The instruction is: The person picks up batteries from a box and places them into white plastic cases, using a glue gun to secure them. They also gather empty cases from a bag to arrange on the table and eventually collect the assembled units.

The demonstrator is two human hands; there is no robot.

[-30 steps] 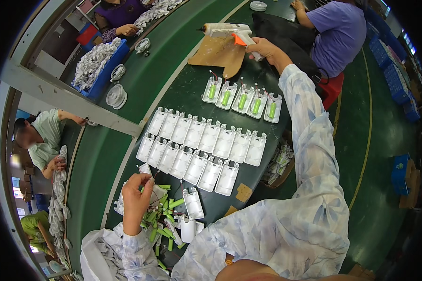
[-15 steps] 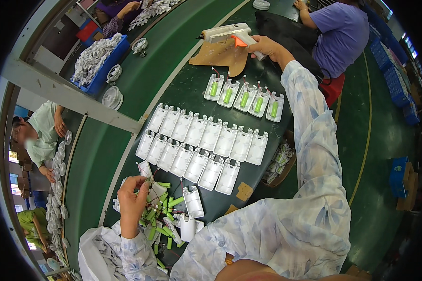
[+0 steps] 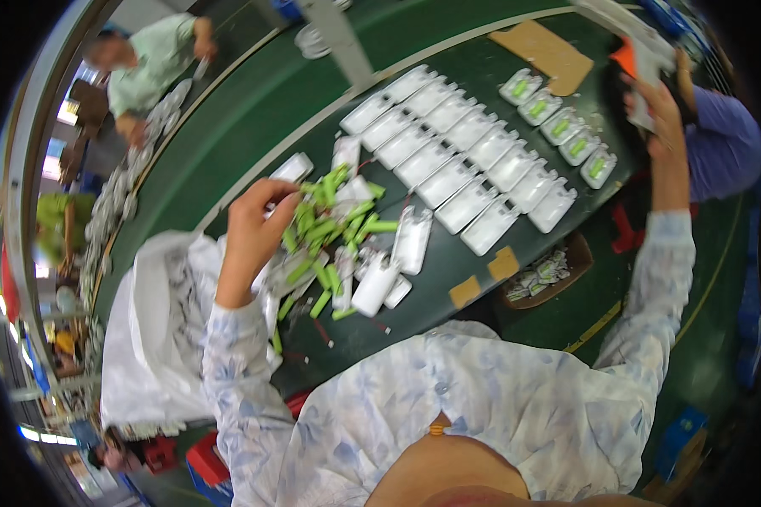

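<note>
My right hand [image 3: 664, 114] grips the handle of a white hot glue gun [image 3: 647, 46] with an orange trigger, lifted at the far right. My left hand [image 3: 258, 226] is at the left edge of a heap of green batteries [image 3: 317, 224] with thin wires. Its thumb and fingers are pinched together; what they hold, if anything, is too small to make out. White plastic housings [image 3: 410, 241] lie among and beside the batteries. Rows of white housings [image 3: 448, 160] cover the middle of the table. Farther right, several housings with a green battery inside [image 3: 560, 127] stand in a line.
A white sack [image 3: 156, 338] of parts bulges beside my left forearm. Brown cardboard [image 3: 545, 55] lies at the table's far end. Below the near edge is a carton [image 3: 566, 270] of parts. A co-worker in purple [image 3: 723, 148] is close to my right hand; another in pale green [image 3: 156, 68] works across the belt.
The view has turned toward the left, so the table looks shifted. My right hand still holds the glue gun, now at the far right. My left hand stays by the battery heap.
</note>
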